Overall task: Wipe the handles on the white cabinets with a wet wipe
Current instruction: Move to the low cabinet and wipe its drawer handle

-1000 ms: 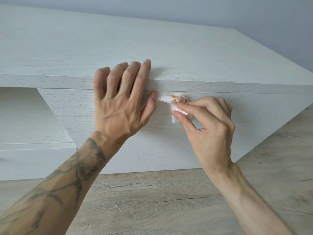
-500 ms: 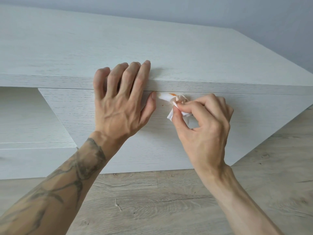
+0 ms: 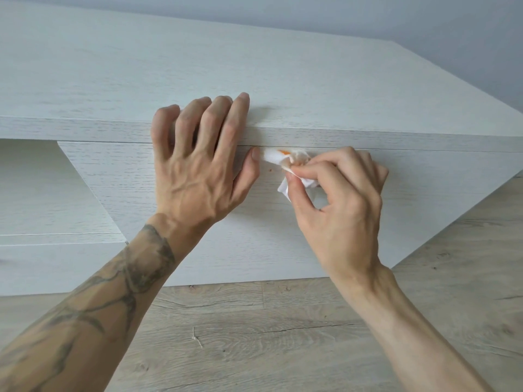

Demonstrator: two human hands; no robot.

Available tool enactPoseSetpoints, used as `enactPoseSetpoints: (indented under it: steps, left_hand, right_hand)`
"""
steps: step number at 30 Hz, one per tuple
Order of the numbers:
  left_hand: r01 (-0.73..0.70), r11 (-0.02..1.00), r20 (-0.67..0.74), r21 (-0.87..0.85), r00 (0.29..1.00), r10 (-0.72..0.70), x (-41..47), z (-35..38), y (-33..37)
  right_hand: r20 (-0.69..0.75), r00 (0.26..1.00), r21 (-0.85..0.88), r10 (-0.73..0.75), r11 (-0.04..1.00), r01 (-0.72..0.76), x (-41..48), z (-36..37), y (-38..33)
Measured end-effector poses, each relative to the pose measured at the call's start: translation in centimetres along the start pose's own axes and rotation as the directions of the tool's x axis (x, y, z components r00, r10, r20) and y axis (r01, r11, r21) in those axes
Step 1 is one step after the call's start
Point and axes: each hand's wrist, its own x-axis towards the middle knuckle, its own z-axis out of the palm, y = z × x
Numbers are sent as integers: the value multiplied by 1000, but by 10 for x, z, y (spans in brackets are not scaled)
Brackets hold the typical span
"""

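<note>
A low white cabinet with a wood-grain finish fills the upper view. Its drawer front sits pulled out a little under the top board. My left hand lies flat against the drawer front, fingers spread and hooked over the top edge, holding nothing. My right hand pinches a crumpled white wet wipe with an orange stain, pressed against the upper edge of the drawer front just right of my left thumb. The handle itself is hidden under the wipe and fingers. A small reddish speck shows on the drawer front beside the wipe.
Grey-brown wood plank floor runs below the cabinet. A second white drawer front lies further back at the left. A pale grey wall stands behind the cabinet.
My right hand has curled its fingers tighter around the wipe and shifted slightly left and up along the drawer's top edge. My left hand has stayed in place.
</note>
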Motion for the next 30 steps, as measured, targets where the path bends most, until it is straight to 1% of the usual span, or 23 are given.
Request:
enactPoseSetpoints:
  steps: [3, 7, 12, 16, 21, 23, 25, 27, 30]
  left_hand:
    - [0, 1000, -3, 3, 1000, 0, -1, 1, 0]
    - [-4, 1000, -6, -4, 1000, 4, 0, 0, 0]
    - [-9, 1000, 8, -17, 1000, 10, -1, -1, 0]
    - [-4, 1000, 14, -15, 1000, 4, 0, -2, -1]
    - [-4, 1000, 18, -19, 1000, 4, 0, -2, 0]
    - [-1, 1000, 24, -29, 1000, 2, 0, -3, 0]
    - [-2, 1000, 17, -27, 1000, 3, -1, -3, -1]
    - [-5, 1000, 22, -29, 1000, 5, -1, -3, -1]
    - [5, 1000, 32, -31, 999, -4, -2, -3, 0]
  right_hand:
    - [-34, 999, 13, -25, 1000, 26, -5, -4, 1]
    - [22, 999, 20, -47, 999, 47, 1, 3, 3]
    - [-30, 992, 24, -124, 992, 125, -11, -13, 17]
    - [-37, 989, 27, -140, 990, 141, -13, -23, 39]
    - [-67, 995, -16, -73, 997, 72, -18, -42, 71]
    - [-82, 997, -5, 6, 1000, -6, -22, -47, 74]
    - [-104, 985, 50, 137, 990, -132, -22, -51, 73]
    - [-80, 971, 83, 223, 973, -217, -21, -52, 70]
    - [-16, 969, 112, 246, 964, -242, -17, -46, 61]
